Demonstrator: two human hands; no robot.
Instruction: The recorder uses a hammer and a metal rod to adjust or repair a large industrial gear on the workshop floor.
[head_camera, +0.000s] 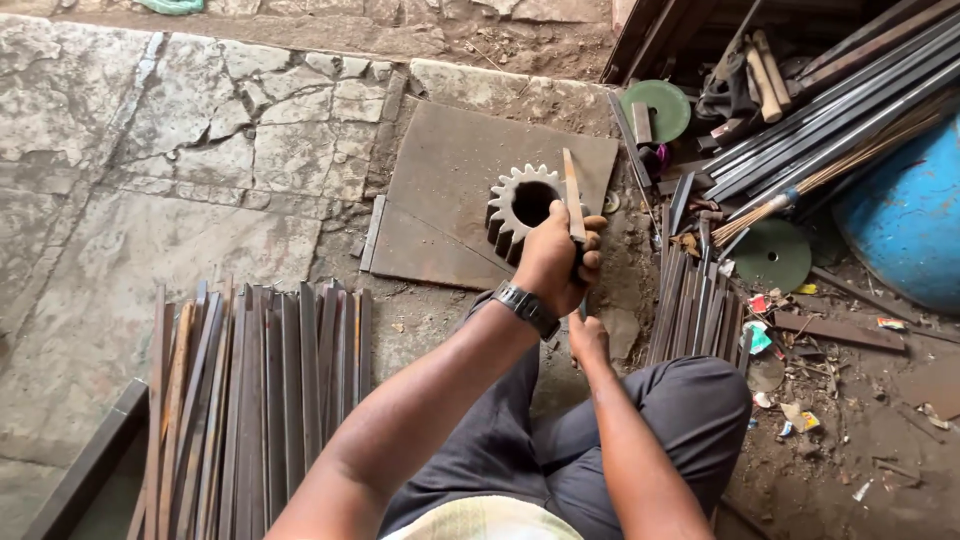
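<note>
My left hand (556, 255), with a dark wristwatch, grips a flat rusty metal strip (572, 190) that stands upright against a large toothed steel gear (520, 205). The gear rests on a rusty steel plate (450, 170) on the ground. My right hand (588, 338) sits lower, just below the left hand and near my knee, partly hidden; its fingers look curled, and whether it holds anything is unclear.
A row of flat metal strips (250, 400) lies on the ground at the left. More short strips (700, 300) lie at the right, with long steel bars (830, 110), green grinding discs (772, 255), a blue drum (905, 220) and scattered scraps. Cracked stone paving (150, 150) fills the upper left.
</note>
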